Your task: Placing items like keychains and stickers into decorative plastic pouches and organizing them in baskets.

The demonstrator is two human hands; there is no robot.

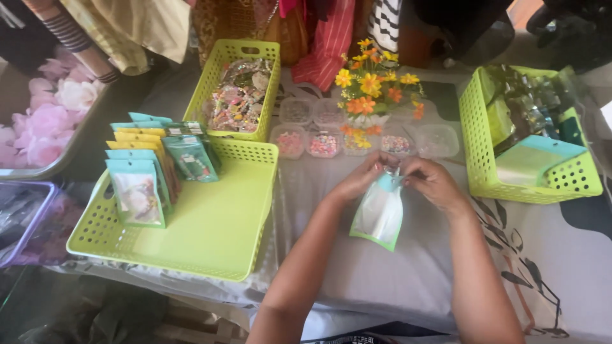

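Head view, looking down. Both hands meet over the middle of the tabletop [408,274], which is covered by a pale cloth with a dark leaf print.

Left hand [360,180]: grip closed on the top edge of a small pouch [380,213], fingers pinching its left upper corner. Right hand [433,181]: grip likewise closed on the same top edge, at its right corner. The two hands nearly touch above the pouch mouth.

Pouch: teal-edged with a whitish front, hanging from the fingers, tilted slightly, lower end just above or on the cloth; cannot tell which. Contents not discernible.

Surroundings:
- Shallow green tray [217,223] to the left, holding a row of similar teal and yellow packets [141,185] standing upright along its left side.
- Green basket [239,89] behind the tray, filled with mixed small colourful items.
- Second green basket [529,140] to the right, well apart from the hands, holding shiny packets and flat pouches.
- Clear bead containers [325,143] in a cluster just beyond the hands, some with pink and mixed beads.
- Orange and yellow flowers [370,89] standing among the containers.
- Pink flowers [51,121] at far left.
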